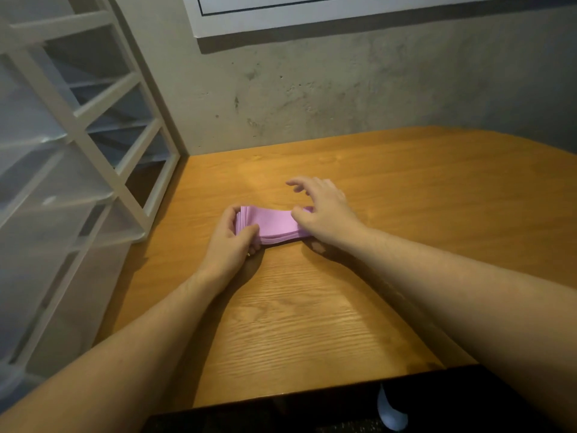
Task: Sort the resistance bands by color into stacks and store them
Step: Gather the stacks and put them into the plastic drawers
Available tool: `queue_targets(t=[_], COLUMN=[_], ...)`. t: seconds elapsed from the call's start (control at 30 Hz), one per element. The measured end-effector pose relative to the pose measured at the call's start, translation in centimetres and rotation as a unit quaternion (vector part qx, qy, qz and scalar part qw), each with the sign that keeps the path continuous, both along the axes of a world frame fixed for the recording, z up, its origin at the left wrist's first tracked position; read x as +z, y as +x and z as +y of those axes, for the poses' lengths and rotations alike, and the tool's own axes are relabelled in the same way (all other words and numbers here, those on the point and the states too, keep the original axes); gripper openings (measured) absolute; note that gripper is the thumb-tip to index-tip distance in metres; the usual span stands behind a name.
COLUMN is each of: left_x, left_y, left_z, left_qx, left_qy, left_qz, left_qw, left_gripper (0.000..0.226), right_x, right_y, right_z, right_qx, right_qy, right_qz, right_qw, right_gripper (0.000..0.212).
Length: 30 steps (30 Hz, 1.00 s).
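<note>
Bands: a stack of pink resistance bands (274, 225) is laid flat on the wooden counter (312, 307), roughly mid-counter and a bit toward the left, well short of the wall.
Stack look: quite a few thin layers can be seen along the front edge, all the same pink, pretty neatly lined up.
Left hand: the left hand (231, 242) is wrapped round the left end of the stack, thumb on top and fingers curled at the end, so that end is gripped.
Right hand: the right hand (324, 210) is set on the right end of the stack, thumb pressed on the top layer. The other fingers are spread and only loosely bent, lifted off the counter. Whether anything is actually pinched underneath can't be told, since that end is hidden by the hand.
Drawers: a white-framed drawer unit (93, 120) with see-through plastic drawers is stood at the left edge of the counter, just left of the bands but not touching them.
Wall: grey concrete wall (343, 89) is seen behind the counter, with a white-framed board (312, 23) hung on it up top.
</note>
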<state>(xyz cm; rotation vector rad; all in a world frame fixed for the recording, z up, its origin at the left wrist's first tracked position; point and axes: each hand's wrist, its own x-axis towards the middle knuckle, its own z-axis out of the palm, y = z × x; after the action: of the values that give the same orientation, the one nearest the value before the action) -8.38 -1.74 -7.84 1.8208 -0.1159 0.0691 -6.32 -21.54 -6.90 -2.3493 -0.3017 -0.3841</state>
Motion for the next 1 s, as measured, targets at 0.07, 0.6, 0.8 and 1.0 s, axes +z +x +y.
queue_targets(t=[0.07, 0.6, 0.8, 1.0], left_x=[0.2, 1.0, 1.0, 0.0], left_y=[-0.5, -2.2, -3.0, -2.9], left_z=[-0.1, 0.2, 1.8, 2.3], left_qx=[-0.008, -0.025, -0.051, -0.07], left_qy=[0.012, 0.126, 0.188, 0.222], left_qz=[-0.017, -0.093, -0.097, -0.092], left_qw=[1.0, 0.987, 0.976, 0.968], left_gripper=[0.028, 0.057, 0.06, 0.036], right_x=[-0.6, -1.8, -2.0, -2.6], right_y=[-0.2, -3.1, -3.2, -2.4], right_z=[-1.5, -4.0, -4.2, -4.3], right_qx=[-0.009, 0.077, 0.101, 0.126], right_qy=[-0.053, 0.024, -0.033, -0.058], right_qz=[0.057, 0.058, -0.003, -0.036], right_qw=[0.997, 0.995, 0.994, 0.99], right_gripper=[0.057, 0.031, 0.052, 0.044])
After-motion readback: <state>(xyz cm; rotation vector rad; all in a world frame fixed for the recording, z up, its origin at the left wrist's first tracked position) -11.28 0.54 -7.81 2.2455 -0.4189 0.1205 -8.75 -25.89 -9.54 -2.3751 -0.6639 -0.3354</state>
